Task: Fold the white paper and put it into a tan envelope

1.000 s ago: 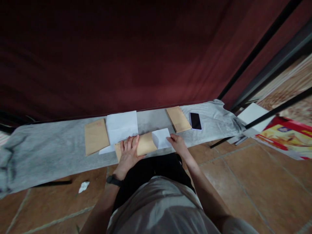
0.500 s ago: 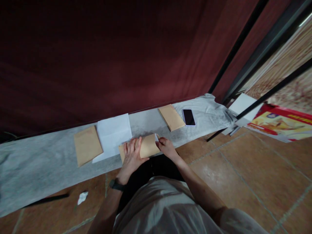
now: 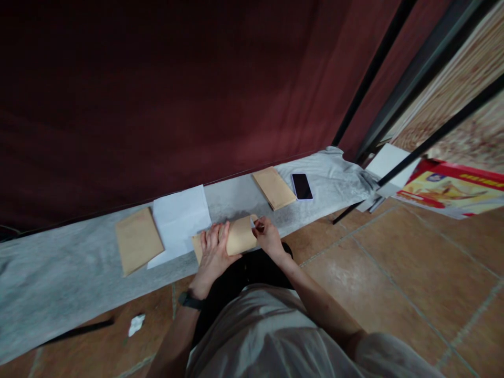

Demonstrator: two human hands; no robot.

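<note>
A brown paper envelope (image 3: 241,236) lies across the near edge of the cloth-covered bench, bulging open at its right end. My left hand (image 3: 214,251) lies over its left part, fingers on top and thumb along the near edge, gripping it. At the open end my right hand (image 3: 269,236) has its fingers closed at a strip of white paper (image 3: 252,222) showing in the mouth; the fingertips are partly hidden. Left of my hands are white sheets (image 3: 179,218) and another brown envelope (image 3: 138,241), which overlaps their edge.
Farther right on the grey cloth (image 3: 232,197) are a small stack of brown envelopes (image 3: 274,188) and a phone (image 3: 302,187). A dark red curtain (image 3: 177,105) hangs behind. Black metal bars and a red-yellow box (image 3: 452,189) stand at right. Crumpled white paper (image 3: 136,325) lies on the tiled floor.
The view has shifted slightly. My right fingers have moved a little at the envelope's mouth, and less white paper shows there. My left hand stays on the envelope.
</note>
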